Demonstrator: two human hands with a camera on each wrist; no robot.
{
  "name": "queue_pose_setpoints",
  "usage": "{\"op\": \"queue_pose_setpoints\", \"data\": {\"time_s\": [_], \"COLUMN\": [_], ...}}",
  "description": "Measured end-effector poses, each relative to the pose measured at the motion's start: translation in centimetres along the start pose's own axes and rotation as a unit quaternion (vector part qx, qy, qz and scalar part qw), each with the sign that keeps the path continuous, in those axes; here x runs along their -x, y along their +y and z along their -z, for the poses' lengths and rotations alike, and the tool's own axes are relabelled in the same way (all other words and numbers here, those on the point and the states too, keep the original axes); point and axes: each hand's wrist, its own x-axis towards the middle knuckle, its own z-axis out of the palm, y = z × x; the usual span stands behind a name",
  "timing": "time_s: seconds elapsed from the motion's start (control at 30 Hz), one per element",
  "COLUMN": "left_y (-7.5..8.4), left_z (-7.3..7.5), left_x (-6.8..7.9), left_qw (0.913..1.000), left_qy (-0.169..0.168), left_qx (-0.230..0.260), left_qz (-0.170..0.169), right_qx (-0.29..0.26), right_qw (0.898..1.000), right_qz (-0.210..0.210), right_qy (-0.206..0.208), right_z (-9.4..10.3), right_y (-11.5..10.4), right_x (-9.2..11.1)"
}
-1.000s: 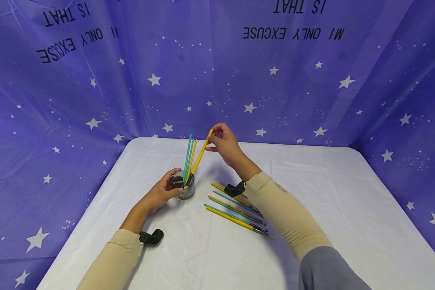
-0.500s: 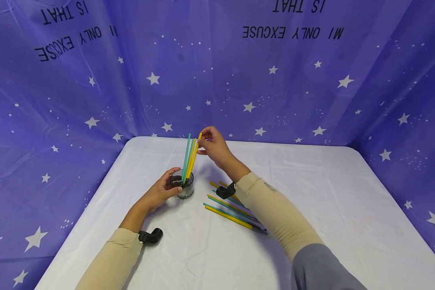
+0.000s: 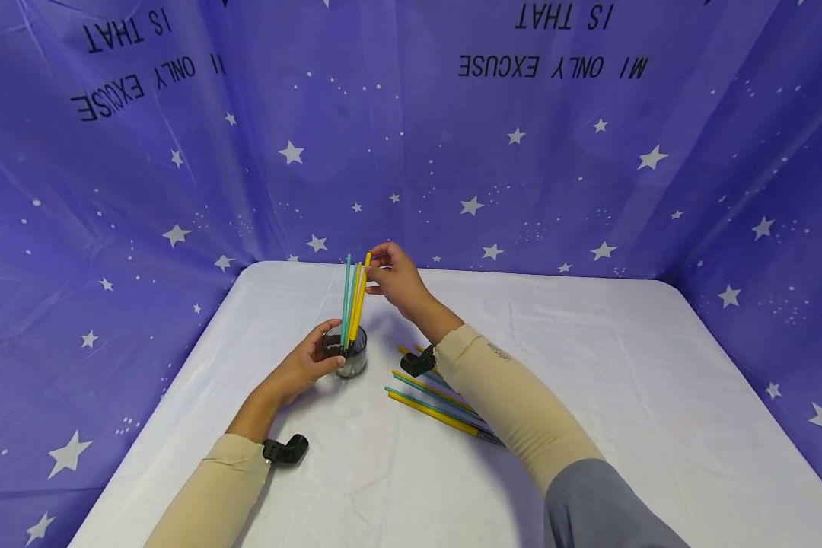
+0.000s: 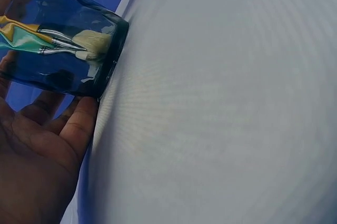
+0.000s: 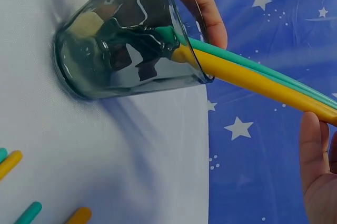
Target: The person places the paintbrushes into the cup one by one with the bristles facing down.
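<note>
A clear, dark-tinted drinking glass (image 3: 355,364) stands upright on the table, and my left hand (image 3: 308,364) grips it round its left side. Inside it several paintbrushes, among them a teal paintbrush (image 3: 345,297), stand bristles down; their pale bristles (image 4: 93,42) show near the glass bottom in the left wrist view. My right hand (image 3: 399,281) pinches the upper end of a yellow paintbrush (image 3: 360,301) whose lower end is in the glass. In the right wrist view the yellow handle (image 5: 253,81) leans over the rim beside teal handles, with fingertips of the right hand (image 5: 316,161) on it.
On the white-covered table (image 3: 356,487), right of the glass, several yellow and teal paintbrushes (image 3: 431,411) lie side by side, partly hidden under the right forearm. A purple star-printed cloth (image 3: 411,137) hangs behind and at both sides.
My right hand has moved left with the yellow paintbrush, bringing it from a slant to nearly upright against the others. The handles in the glass have shifted slightly left. My left hand stays on the glass.
</note>
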Motion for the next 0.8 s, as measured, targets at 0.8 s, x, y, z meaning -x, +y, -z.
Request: {"op": "queue_pose_setpoints", "data": {"time_s": [0.8], "left_y": [0.0], "left_z": [-0.2], "left_x": [0.0], "left_qw": [0.9999], "left_qy": [0.014], "left_qx": [-0.003], "left_qz": [0.004], "right_qx": [0.099], "right_qw": [0.993], "right_qz": [-0.036], "right_qy": [-0.062], "right_z": [2.9], "right_y": [2.1], "right_x": [1.1]}}
